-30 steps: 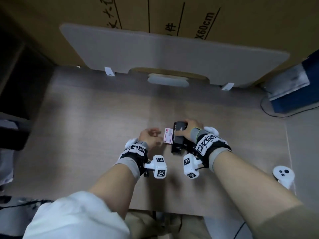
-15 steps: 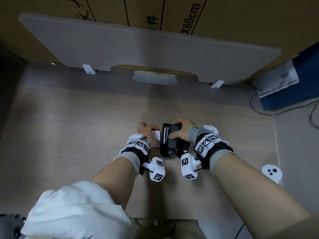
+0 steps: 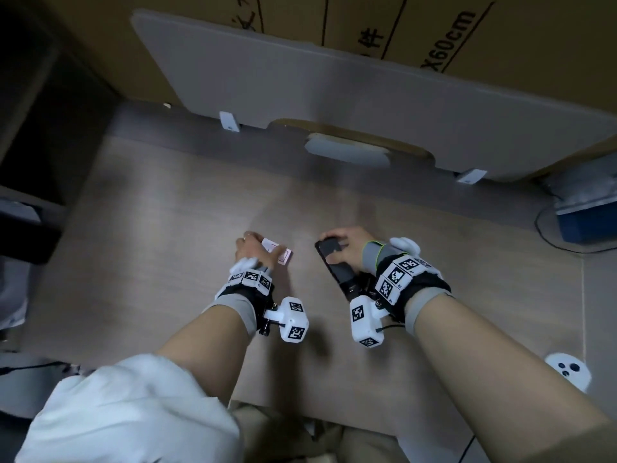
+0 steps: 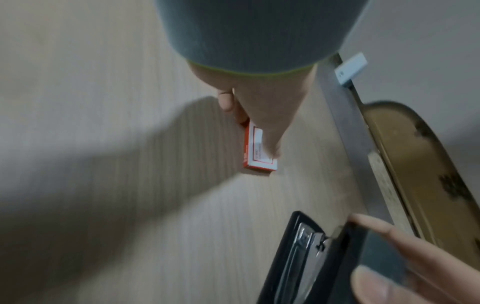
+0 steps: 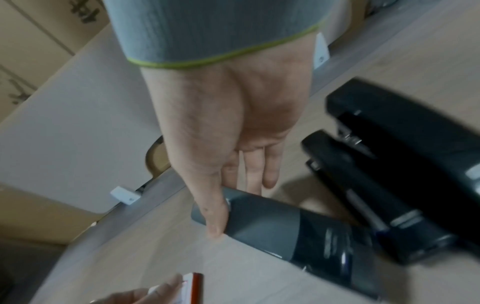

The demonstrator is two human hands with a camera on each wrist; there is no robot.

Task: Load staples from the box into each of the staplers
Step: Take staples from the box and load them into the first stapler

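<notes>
Pinched between thumb and fingers of the left hand [image 3: 251, 250], the small red-and-white staple box [image 3: 278, 253] lies flat on the wooden desk [image 3: 160, 235]; in the left wrist view the thumb runs along its top face and a fingertip curls against its far end. Printing on the box's white label is too blurred to read. Well apart to the right, the right hand [image 3: 347, 243] grips the front end of a black stapler [image 3: 337, 265], thumb on one side and fingers over the other. That stapler's top arm is swung up, and the left wrist view shows its metal staple channel [image 4: 301, 253] exposed. A second black stapler [image 5: 405, 156] sits just beside it, also hinged open, seen in the right wrist view.

Behind the desk stands a grey board [image 3: 334, 95], and behind that a cardboard carton [image 3: 500, 35] printed with "X60cm" and a Chinese character, partly cut off. Both wrists wear white blocks with black square codes. A white controller [image 3: 569, 370] rests at the desk's right edge.
</notes>
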